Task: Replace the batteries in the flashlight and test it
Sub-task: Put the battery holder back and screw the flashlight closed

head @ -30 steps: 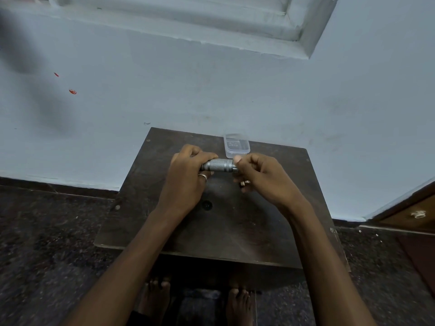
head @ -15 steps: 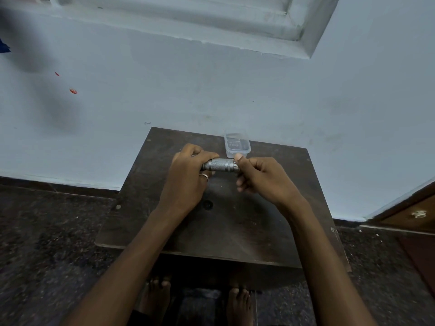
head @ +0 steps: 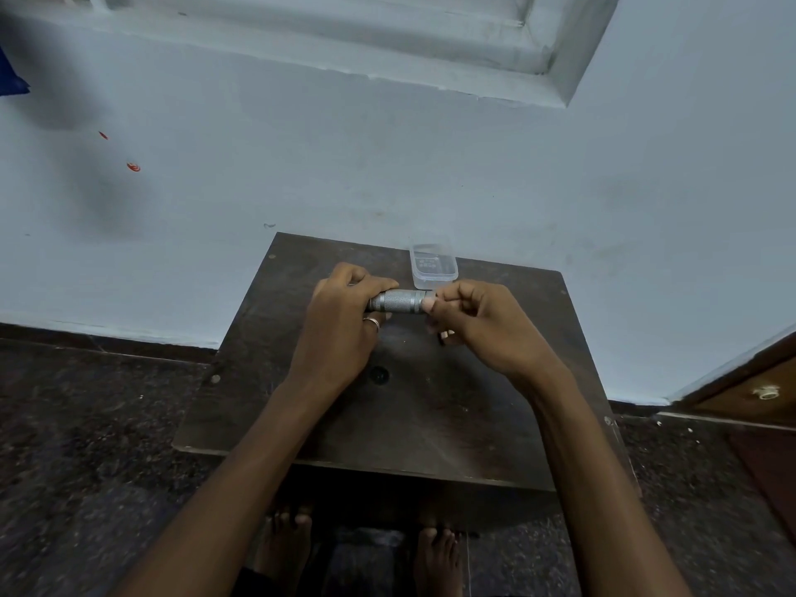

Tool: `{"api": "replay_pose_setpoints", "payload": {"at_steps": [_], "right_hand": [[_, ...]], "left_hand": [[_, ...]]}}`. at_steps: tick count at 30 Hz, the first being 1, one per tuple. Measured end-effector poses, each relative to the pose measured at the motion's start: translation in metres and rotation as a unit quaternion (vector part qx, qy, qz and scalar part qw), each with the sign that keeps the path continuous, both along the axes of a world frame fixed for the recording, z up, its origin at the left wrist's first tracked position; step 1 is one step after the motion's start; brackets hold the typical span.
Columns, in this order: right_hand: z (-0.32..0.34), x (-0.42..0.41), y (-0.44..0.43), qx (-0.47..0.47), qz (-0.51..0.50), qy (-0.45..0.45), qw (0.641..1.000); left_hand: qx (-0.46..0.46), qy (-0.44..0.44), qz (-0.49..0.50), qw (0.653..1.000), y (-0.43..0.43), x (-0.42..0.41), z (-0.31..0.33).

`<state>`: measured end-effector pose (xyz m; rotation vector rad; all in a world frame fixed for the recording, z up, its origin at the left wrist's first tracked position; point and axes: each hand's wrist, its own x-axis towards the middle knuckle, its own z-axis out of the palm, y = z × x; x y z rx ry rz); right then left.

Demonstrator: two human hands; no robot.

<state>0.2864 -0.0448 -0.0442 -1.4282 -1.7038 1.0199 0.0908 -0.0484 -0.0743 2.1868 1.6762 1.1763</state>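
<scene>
A small silver knurled flashlight (head: 400, 301) lies level above the dark wooden table (head: 430, 415), held between both hands. My left hand (head: 340, 325) wraps its left end, a ring on one finger. My right hand (head: 478, 325) pinches the right end with thumb and fingers, hiding that end. A small metal piece (head: 446, 334) peeks out under the right fingers; I cannot tell what it is. A small clear plastic box (head: 433, 267) with something dark inside stands just behind the flashlight.
The table stands against a pale blue wall (head: 387, 165) with a window ledge above. A dark round spot (head: 379, 374) marks the tabletop. Speckled dark floor lies on both sides, bare feet below, and a wooden door (head: 749, 389) at the right.
My right hand has turned slightly at the flashlight's right end, and its fingers have shifted. The flashlight and left hand stay where they were.
</scene>
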Motion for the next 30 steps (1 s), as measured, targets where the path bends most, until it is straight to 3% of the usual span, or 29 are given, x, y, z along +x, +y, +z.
{"api": "replay_pose_setpoints", "payload": {"at_steps": [7,12,16,25,30], "right_hand": [[0.0035,-0.0081,-0.0035,-0.009,-0.025,-0.075,0.997],[0.0043,-0.0001,-0.0006,-0.013,0.017,0.015,1.0],[0.0022,0.0002,0.002,-0.006,0.007,0.02,1.0],[0.0031,-0.008,-0.0018,0.012,-0.002,-0.117,0.993],[0.0005,-0.0066,0.0,0.007,-0.018,-0.086,0.996]], "left_hand": [[-0.002,0.002,0.002,1.0,-0.0008,-0.0001,0.0004],[-0.003,0.002,0.007,1.0,-0.0012,-0.0001,0.0004],[-0.001,0.0,0.003,1.0,-0.0006,-0.0001,0.0001],[-0.004,0.007,0.005,1.0,-0.001,0.0012,-0.0005],[-0.004,-0.002,0.005,1.0,-0.0002,0.0003,-0.0005]]}}
